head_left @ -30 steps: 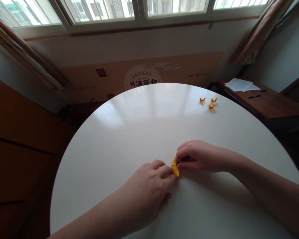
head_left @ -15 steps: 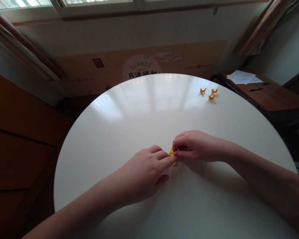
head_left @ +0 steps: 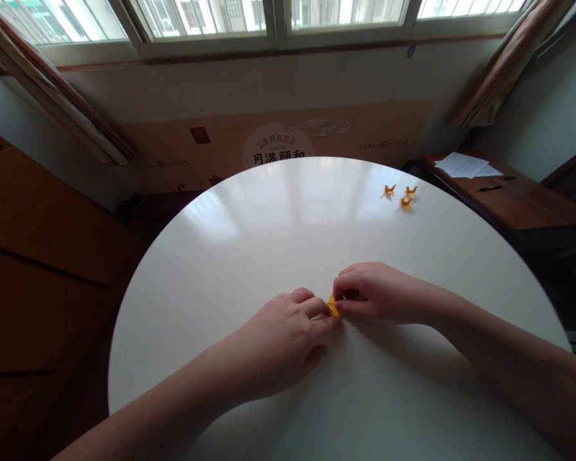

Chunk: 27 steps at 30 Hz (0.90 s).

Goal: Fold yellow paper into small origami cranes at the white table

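A small piece of folded yellow paper (head_left: 333, 305) lies on the white round table (head_left: 278, 250), mostly hidden under my fingers. From the right, my right hand (head_left: 372, 293) pinches its edge between thumb and curled fingers. My left hand (head_left: 297, 330) comes in from the left and holds the paper against the tabletop with its fingertips, the thumb tucked below. The exact folds of the paper cannot be made out. Three finished orange-yellow paper birds, one of them the nearest paper bird (head_left: 405, 203), stand together toward the table's far right edge.
Beyond the table's right side stands a brown wooden desk (head_left: 523, 205) with white paper sheets (head_left: 466, 165) and a dark pen (head_left: 490, 188) on it. A printed tan board (head_left: 163, 137) leans below the window. A wooden cabinet (head_left: 38, 256) is at the left.
My view has tilted up, showing more window. The fingers of my left hand have shifted on the paper, its middle fingers now more bent. My right hand keeps its pinch.
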Each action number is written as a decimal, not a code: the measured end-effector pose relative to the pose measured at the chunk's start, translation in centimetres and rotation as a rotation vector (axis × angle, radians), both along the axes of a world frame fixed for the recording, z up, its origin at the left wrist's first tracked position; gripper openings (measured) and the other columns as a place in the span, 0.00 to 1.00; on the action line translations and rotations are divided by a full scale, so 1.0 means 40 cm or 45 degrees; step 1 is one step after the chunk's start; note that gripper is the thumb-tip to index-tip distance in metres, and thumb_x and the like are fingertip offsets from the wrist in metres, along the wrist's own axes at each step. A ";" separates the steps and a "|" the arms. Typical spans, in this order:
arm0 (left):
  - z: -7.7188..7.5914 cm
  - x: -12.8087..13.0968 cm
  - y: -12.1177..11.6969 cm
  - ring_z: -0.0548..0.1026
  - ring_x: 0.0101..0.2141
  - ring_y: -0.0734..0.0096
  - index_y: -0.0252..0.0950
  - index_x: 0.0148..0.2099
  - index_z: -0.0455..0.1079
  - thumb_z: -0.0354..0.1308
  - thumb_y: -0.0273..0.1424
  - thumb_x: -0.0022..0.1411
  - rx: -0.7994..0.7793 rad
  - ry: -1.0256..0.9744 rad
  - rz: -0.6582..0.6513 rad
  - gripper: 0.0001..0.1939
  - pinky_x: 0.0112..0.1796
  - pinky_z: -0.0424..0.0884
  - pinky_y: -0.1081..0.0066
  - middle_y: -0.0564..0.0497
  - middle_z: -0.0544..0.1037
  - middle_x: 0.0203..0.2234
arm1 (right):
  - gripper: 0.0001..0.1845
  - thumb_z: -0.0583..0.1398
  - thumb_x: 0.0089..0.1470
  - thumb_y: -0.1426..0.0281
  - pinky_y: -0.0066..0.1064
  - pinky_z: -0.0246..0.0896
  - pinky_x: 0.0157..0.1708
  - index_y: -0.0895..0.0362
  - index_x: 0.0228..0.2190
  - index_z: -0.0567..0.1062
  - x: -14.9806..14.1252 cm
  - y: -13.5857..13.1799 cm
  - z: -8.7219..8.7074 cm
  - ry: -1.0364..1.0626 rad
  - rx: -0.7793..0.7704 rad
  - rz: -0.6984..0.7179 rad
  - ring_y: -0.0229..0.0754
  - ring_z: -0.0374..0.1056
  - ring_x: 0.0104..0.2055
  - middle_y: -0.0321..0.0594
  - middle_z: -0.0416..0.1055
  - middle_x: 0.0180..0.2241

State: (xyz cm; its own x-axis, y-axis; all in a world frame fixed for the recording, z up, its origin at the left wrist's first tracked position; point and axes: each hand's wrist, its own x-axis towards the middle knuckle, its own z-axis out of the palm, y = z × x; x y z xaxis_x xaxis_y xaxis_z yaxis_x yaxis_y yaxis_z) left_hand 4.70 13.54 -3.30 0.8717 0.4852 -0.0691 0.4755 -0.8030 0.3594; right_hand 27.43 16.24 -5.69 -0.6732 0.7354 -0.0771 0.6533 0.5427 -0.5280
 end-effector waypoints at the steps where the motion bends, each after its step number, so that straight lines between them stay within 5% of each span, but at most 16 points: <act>1: 0.000 0.000 0.000 0.71 0.48 0.59 0.41 0.52 0.71 0.56 0.30 0.65 -0.002 -0.001 -0.004 0.14 0.51 0.70 0.60 0.48 0.77 0.46 | 0.06 0.60 0.55 0.69 0.28 0.53 0.29 0.55 0.30 0.77 0.000 0.000 -0.001 0.002 0.001 0.001 0.39 0.68 0.32 0.36 0.77 0.30; 27: -0.002 0.003 0.006 0.69 0.49 0.58 0.43 0.52 0.71 0.56 0.30 0.65 -0.027 0.041 -0.004 0.14 0.52 0.68 0.60 0.51 0.76 0.48 | 0.07 0.59 0.55 0.69 0.28 0.51 0.27 0.55 0.28 0.76 -0.007 -0.001 0.008 -0.081 0.029 -0.044 0.40 0.68 0.32 0.38 0.76 0.29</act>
